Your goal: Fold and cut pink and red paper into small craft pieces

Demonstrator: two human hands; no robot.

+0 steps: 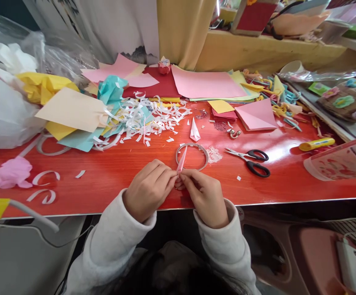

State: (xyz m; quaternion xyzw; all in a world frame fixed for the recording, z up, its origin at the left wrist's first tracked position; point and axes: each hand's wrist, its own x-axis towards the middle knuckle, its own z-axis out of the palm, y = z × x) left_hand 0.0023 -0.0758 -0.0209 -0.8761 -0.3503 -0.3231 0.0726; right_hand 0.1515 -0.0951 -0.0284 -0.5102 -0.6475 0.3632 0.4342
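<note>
Between my left hand [151, 186] and my right hand [205, 194] is a narrow folded pink paper [182, 160], pointed at its far end. Both hands are closed, their fingertips pinching its near end close to the table's front edge. Just beyond the fingers lies a roll of tape or similar thin ring [207, 157], partly behind the paper. A pale folded paper cone [195, 130] rests farther back. To the right of my hands, scissors [248, 159] with black handles lie partly open. A small heap of white scraps [214, 155] sits beside the ring.
White paper strips [147, 119] are piled at the back left, beside coloured sheets [73, 108] and a plastic bag [5, 106]. Pink sheets [207, 84] lie at the back. A yellow glue stick or marker [316, 144] and a patterned cup [343, 159] are on the right.
</note>
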